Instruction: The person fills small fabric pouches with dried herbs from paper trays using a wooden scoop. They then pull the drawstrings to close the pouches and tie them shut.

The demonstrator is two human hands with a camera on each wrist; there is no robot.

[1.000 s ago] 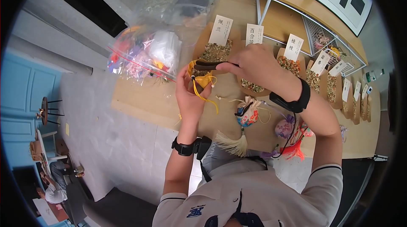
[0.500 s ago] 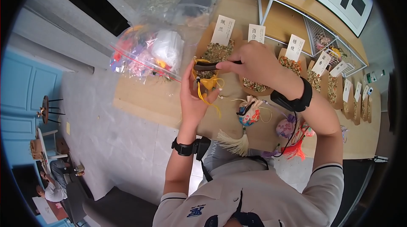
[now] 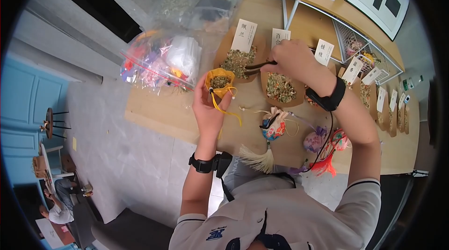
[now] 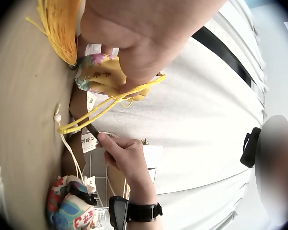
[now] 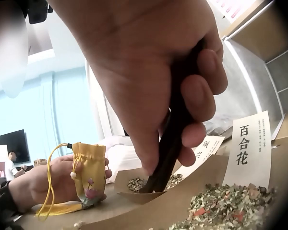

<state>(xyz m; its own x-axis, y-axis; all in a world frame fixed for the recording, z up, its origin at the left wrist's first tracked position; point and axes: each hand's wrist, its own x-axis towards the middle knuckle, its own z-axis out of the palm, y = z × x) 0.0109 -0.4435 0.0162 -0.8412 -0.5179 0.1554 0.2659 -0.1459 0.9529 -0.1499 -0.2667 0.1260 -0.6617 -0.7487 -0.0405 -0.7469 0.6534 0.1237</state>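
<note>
My left hand (image 3: 209, 110) holds a yellow drawstring pouch (image 3: 220, 81) upright, its mouth spread and dried herbs visible inside. Yellow cords and a yellow tassel (image 4: 59, 33) hang from it. My right hand (image 3: 293, 60) grips dark tongs (image 3: 260, 66), whose tips reach into the herbs (image 3: 238, 61) of the leftmost paper tray. In the right wrist view the fingers wrap round the tongs (image 5: 169, 143), and their tips are down in that tray. A second tray of herbs (image 3: 279, 88) lies just below the right hand.
More labelled herb trays (image 3: 394, 115) run along the table to the right. A cream floral pouch (image 3: 274, 124) with a tassel and a purple pouch (image 3: 314, 141) lie near the front edge. Plastic bags (image 3: 161, 60) lie at the left; a wooden shelf (image 3: 318, 25) stands behind.
The tongs in my right hand have left the pouch mouth and moved right, into the leftmost tray's herbs. The left hand, with the pouch, has shifted only slightly.
</note>
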